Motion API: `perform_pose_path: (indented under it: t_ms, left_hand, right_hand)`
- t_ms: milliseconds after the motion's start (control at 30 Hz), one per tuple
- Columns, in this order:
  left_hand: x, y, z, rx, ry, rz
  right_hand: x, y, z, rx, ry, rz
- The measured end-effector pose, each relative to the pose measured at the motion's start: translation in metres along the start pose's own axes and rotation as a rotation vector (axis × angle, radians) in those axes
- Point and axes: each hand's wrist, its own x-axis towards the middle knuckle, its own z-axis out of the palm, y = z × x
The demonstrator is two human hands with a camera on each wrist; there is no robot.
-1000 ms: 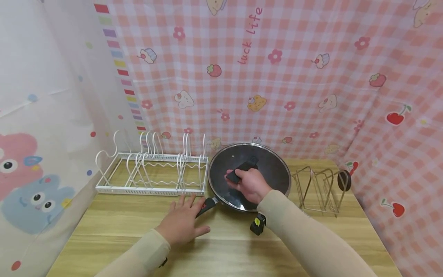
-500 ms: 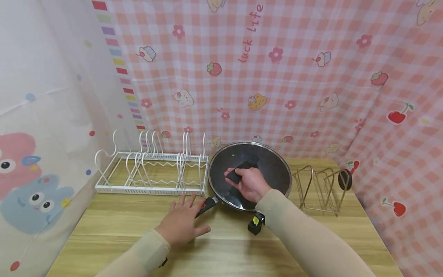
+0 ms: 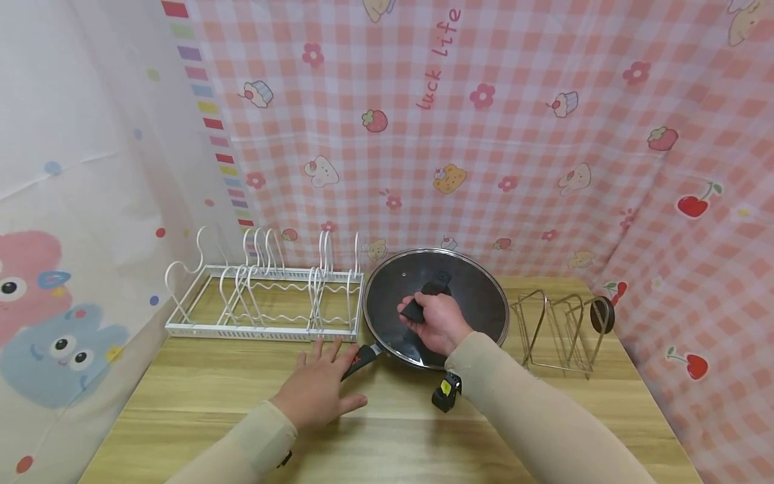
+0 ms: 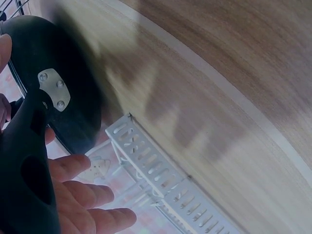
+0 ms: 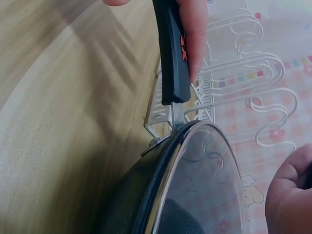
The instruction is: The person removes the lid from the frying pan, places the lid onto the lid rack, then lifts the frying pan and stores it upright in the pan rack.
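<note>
Lid (image 3: 471,292) turned slightly ccw, knob (image 3: 414,312) gripped by my R hand (image 3: 443,324). Pan handle (image 3: 361,361) points to 8 o'clock, under my nearer L hand (image 3: 317,386), fingers spread, unclenched.

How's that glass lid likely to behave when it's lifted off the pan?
The glass lid is likely stiff, edged by a silvery rim. Being see-through, it's probably fragile if knocked. It might tilt, since the right hand grips only the central black handle.
</note>
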Motion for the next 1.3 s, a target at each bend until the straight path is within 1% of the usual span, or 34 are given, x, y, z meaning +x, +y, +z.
perform_pose_path:
  t_ms: [167, 433, 833, 1300]
  left_hand:
    - [-0.001, 0.0, 0.0, -0.002, 0.0, 0.001]
    - [-0.001, 0.001, 0.0, 0.006, 0.001, 0.001]
    - [-0.001, 0.003, -0.002, 0.018, -0.011, -0.006]
    - [0.0, 0.003, 0.0, 0.031, -0.013, -0.009]
  right_hand:
    - [-0.002, 0.0, 0.003, 0.016, 0.055, -0.005]
    - [-0.006, 0.001, 0.001, 0.017, 0.09, -0.012]
    - [-0.006, 0.001, -0.005, -0.003, 0.08, -0.006]
    - [-0.012, -0.001, -0.009, -0.046, 0.07, -0.035]
